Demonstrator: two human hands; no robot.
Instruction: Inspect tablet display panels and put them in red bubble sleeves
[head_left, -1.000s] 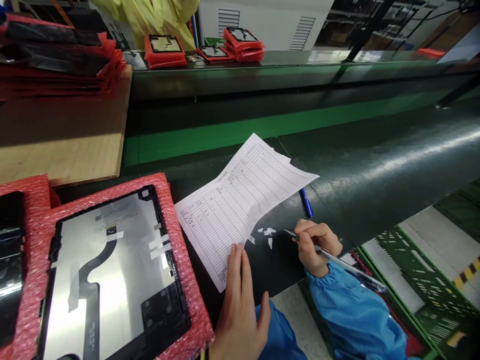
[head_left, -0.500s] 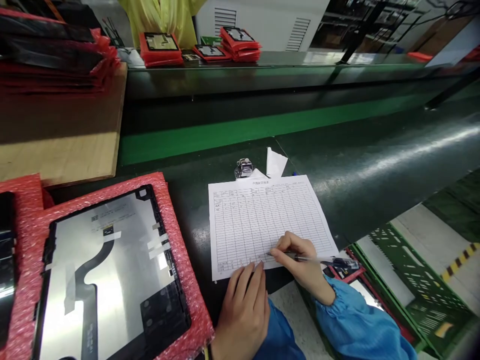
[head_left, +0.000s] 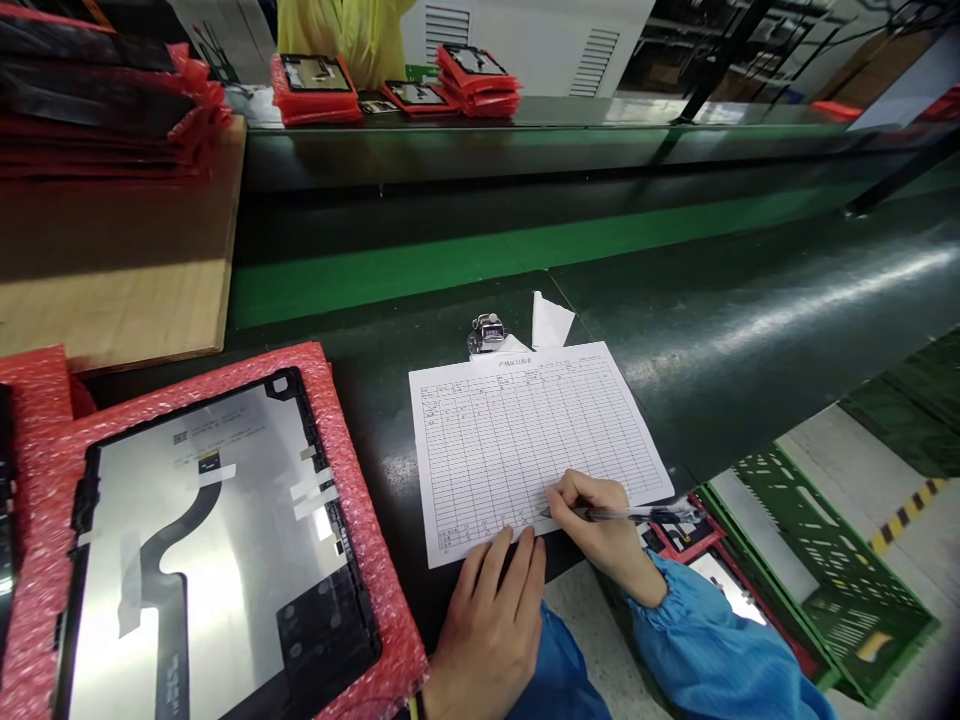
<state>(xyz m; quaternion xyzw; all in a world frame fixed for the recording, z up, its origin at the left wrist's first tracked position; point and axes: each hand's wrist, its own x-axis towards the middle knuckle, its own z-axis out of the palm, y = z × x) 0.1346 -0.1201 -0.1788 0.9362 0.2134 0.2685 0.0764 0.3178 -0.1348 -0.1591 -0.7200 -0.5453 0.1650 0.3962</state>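
Observation:
A printed form (head_left: 525, 430) with a grid lies on the dark green bench, a few handwritten marks in its bottom rows. My right hand (head_left: 600, 525) pinches a pen (head_left: 630, 513), its tip at the form's lower edge. My left hand (head_left: 491, 620) is laid flat, fingers stretched out, fingertips resting on the form's bottom edge. Just behind the form sit a metal tally counter (head_left: 487, 333) and a folded piece of white paper (head_left: 551, 320). To the left, a tablet screen assembly (head_left: 225, 540) with a dark flex cable lies back side up on red bubble wrap (head_left: 352, 450).
A wooden board (head_left: 150, 260) at the left carries a stack of red bubble-wrap bags (head_left: 97, 110). Across the bench, a person in yellow (head_left: 341, 35) stands behind wrapped screens (head_left: 319, 90). A green crate (head_left: 847, 570) stands below the bench at the right.
The form has turned and shifted slightly left in view. My right hand and pen have moved a little along its lower edge; my left hand stays at the bottom edge.

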